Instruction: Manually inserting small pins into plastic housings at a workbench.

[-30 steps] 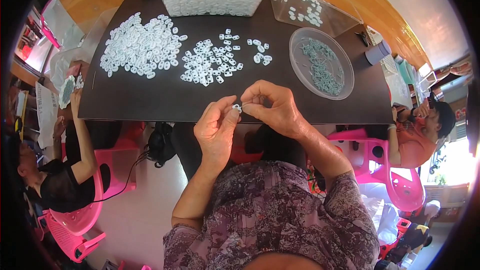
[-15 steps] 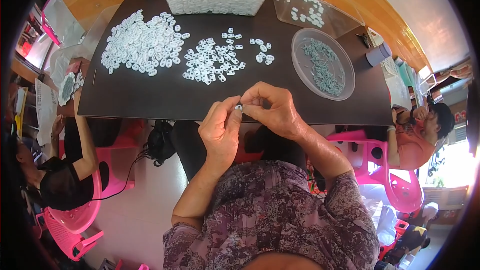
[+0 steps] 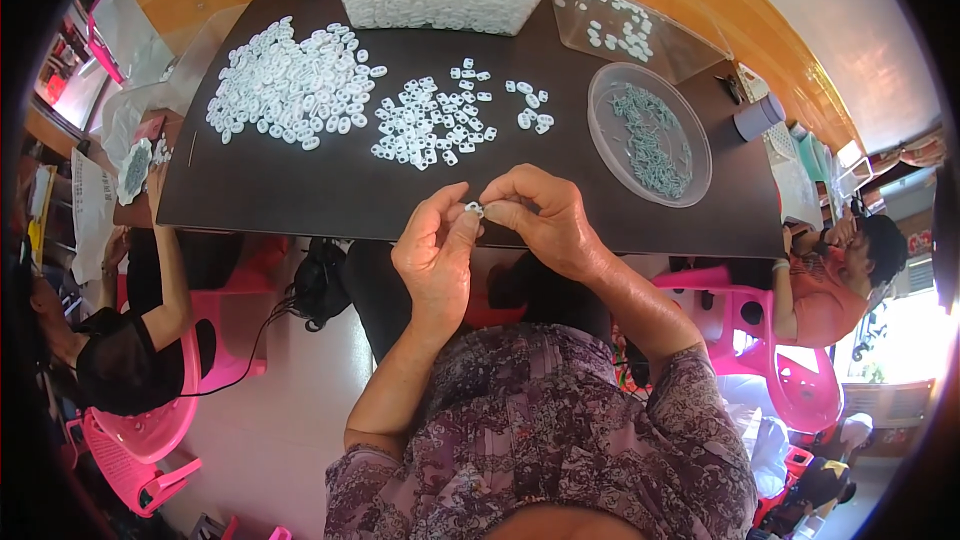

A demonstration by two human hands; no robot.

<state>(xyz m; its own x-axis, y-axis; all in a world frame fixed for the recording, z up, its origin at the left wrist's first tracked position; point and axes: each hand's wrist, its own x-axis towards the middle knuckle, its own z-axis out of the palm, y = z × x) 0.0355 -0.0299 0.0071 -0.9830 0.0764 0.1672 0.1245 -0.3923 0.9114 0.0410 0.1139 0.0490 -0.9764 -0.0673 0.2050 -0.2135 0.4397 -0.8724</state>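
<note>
At the table's near edge, my left hand (image 3: 437, 255) pinches a small white plastic piece (image 3: 474, 208) with holes between thumb and fingers. My right hand (image 3: 540, 215) meets it from the right, thumb and forefinger closed at the piece; whatever else they hold is too small to make out. Beyond my hands lies a pile of small white two-holed pieces (image 3: 425, 125), with a few more (image 3: 528, 105) to its right. A larger heap of white oval pieces (image 3: 290, 80) is at the left. A round clear tray (image 3: 606, 155) on the right holds many thin grey-green pins (image 3: 650, 140).
Along the far edge stand a clear bin (image 3: 440, 24) full of white pieces and another clear bin (image 3: 680, 62) holding scattered ones. A grey-lilac cup (image 3: 758, 118) and a dark tool (image 3: 728, 88) are at the right. People sit at left (image 3: 120, 350) and right (image 3: 825, 285).
My left fingers have spread a little, showing more of the white piece. My right fingers have shifted slightly at its side. The whole view has moved a little.
</note>
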